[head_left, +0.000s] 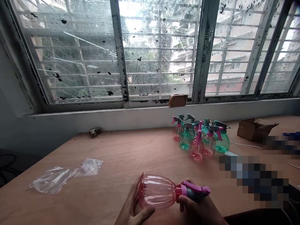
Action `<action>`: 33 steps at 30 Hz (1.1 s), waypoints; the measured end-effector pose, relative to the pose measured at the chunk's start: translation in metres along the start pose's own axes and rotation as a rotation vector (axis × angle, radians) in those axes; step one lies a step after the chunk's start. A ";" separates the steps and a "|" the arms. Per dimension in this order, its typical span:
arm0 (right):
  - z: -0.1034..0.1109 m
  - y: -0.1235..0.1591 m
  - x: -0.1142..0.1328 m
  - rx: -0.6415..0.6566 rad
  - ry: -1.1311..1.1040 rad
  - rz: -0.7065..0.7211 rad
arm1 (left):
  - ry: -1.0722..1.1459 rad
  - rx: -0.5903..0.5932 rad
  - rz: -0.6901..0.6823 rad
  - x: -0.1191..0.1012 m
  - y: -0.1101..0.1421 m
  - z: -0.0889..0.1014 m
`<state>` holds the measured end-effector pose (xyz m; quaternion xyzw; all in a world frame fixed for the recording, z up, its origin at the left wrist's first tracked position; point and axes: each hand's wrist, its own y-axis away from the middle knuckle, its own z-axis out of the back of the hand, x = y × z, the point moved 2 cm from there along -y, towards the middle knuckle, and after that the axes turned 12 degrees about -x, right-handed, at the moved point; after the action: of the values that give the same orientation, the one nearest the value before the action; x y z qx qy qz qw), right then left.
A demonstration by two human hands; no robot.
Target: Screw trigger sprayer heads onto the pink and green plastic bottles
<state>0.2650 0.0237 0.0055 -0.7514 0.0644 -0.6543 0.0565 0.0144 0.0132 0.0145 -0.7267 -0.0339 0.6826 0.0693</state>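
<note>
A clear pink spray bottle (157, 191) lies on its side in the air just above the table's near edge. My left hand (134, 206) cups its base, thumb in front and fingers behind. My right hand (195, 206) grips the neck, with thumb and fingers around the pink collar (183, 190). The spray head with its pink trigger (196, 187) and dark body points to the right. Its liquid, if any, cannot be made out.
Several pink and green spray bottles (186, 139) stand grouped at the back right. Beyond them is an open cardboard box (250, 131). Clear plastic bags (55, 178) lie at the left. A small metal piece (94, 132) sits by the wall; a brown block (178, 100) rests on the sill.
</note>
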 end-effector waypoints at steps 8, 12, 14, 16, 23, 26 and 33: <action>-0.001 0.002 0.004 0.016 0.013 -0.035 | 0.083 -0.007 0.004 0.005 0.003 0.003; -0.001 0.005 -0.001 0.000 0.050 -0.075 | 0.074 -0.001 -0.029 -0.002 0.003 0.005; -0.001 0.007 -0.003 0.001 0.045 -0.064 | 0.028 -0.028 -0.049 -0.004 0.002 0.006; 0.000 0.007 -0.003 0.004 0.047 -0.048 | -0.028 -0.064 -0.038 -0.007 0.002 0.006; 0.000 0.003 0.000 0.015 0.063 0.015 | -0.068 0.019 0.039 -0.003 0.003 0.005; 0.000 0.002 0.000 0.017 0.068 0.004 | -0.004 0.027 -0.013 0.005 0.004 0.006; -0.001 0.002 0.000 0.045 0.059 0.018 | -0.020 0.103 -0.060 0.002 0.008 0.005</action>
<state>0.2643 0.0214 0.0049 -0.7296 0.0578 -0.6770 0.0773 0.0095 0.0054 0.0113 -0.7141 -0.0210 0.6882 0.1268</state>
